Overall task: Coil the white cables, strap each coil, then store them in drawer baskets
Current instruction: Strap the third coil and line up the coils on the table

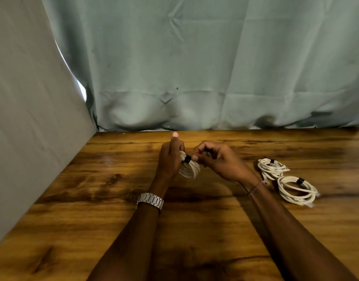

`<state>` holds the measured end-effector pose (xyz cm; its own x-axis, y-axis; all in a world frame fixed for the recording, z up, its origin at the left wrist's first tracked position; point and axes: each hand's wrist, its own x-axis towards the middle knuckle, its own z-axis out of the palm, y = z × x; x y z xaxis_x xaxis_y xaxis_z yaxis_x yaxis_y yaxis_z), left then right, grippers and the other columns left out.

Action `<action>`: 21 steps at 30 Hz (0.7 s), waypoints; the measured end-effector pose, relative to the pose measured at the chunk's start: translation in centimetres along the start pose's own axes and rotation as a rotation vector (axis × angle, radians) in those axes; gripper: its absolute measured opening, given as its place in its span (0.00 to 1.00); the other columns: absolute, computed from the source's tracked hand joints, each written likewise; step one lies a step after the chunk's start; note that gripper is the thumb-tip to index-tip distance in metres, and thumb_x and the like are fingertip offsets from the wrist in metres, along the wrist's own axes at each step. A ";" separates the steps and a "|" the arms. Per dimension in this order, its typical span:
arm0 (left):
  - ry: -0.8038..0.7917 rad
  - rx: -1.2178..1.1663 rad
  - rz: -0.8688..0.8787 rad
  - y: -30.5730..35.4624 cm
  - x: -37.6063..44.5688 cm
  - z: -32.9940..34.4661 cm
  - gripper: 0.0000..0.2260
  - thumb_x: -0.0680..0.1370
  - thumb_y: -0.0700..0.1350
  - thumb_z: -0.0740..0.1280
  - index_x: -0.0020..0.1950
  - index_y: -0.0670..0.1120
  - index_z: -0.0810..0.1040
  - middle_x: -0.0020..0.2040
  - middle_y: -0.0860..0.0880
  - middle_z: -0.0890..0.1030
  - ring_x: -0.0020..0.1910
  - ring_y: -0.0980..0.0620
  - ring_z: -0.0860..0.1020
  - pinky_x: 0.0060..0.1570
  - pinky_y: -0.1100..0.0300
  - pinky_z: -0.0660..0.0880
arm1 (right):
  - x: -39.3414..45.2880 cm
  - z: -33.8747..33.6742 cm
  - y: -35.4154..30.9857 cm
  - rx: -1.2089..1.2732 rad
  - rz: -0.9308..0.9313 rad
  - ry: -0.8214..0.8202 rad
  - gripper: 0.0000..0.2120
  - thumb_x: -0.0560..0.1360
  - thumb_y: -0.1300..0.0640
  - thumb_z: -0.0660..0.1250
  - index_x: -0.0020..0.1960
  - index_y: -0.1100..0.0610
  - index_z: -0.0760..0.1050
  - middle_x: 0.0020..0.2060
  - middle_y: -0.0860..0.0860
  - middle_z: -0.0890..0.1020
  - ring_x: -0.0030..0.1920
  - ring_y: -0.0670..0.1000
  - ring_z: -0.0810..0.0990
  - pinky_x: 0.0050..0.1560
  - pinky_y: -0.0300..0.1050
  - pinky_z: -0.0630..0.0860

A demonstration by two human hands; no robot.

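A wooden table [194, 230] with dark, streaky grain and a glossy sheen fills the lower half, from 3 o'clock round to 8 o'clock. Behind its far edge at 12 o'clock hangs a creased, pale green-grey curtain [194, 57]. A plain grey panel [22, 108] slants along the 9 o'clock side. Between curtain and panel, a narrow gap [82, 90] shows bright light.

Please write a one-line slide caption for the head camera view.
Both hands, left and right, fasten a black strap on a white coil; two strapped coils lie on the table.
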<state>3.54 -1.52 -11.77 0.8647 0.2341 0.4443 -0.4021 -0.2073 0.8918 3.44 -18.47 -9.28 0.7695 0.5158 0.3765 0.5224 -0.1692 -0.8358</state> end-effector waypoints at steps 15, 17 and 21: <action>-0.067 0.062 -0.030 0.7 -0.7 0.0 0.24 0.87 0.47 0.52 0.31 0.45 0.68 0.25 0.50 0.66 0.28 0.49 0.65 0.31 0.58 0.61 | -0.1 0.7 -0.6 -0.146 -0.085 0.081 0.05 0.74 0.60 0.75 0.49 0.57 0.85 0.43 0.48 0.85 0.42 0.44 0.83 0.41 0.34 0.76; -0.088 0.065 -0.018 0.7 -0.7 0.1 0.24 0.87 0.46 0.52 0.30 0.46 0.67 0.25 0.49 0.65 0.28 0.49 0.64 0.31 0.56 0.60 | -0.1 0.5 -0.6 -0.206 -0.087 0.066 0.02 0.74 0.59 0.75 0.47 0.55 0.84 0.42 0.47 0.85 0.42 0.45 0.83 0.40 0.34 0.76; -0.117 0.070 -0.025 0.3 -0.7 0.3 0.26 0.86 0.49 0.53 0.27 0.52 0.65 0.24 0.53 0.64 0.27 0.49 0.63 0.31 0.52 0.60 | -0.2 0.0 -0.4 -0.208 -0.033 -0.036 0.01 0.78 0.58 0.72 0.48 0.55 0.81 0.41 0.48 0.85 0.39 0.44 0.81 0.38 0.41 0.78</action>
<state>2.88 -2.02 -11.80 0.9051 0.1284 0.4054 -0.3615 -0.2699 0.8925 3.08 -18.46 -8.99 0.7392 0.5532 0.3841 0.6142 -0.3198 -0.7215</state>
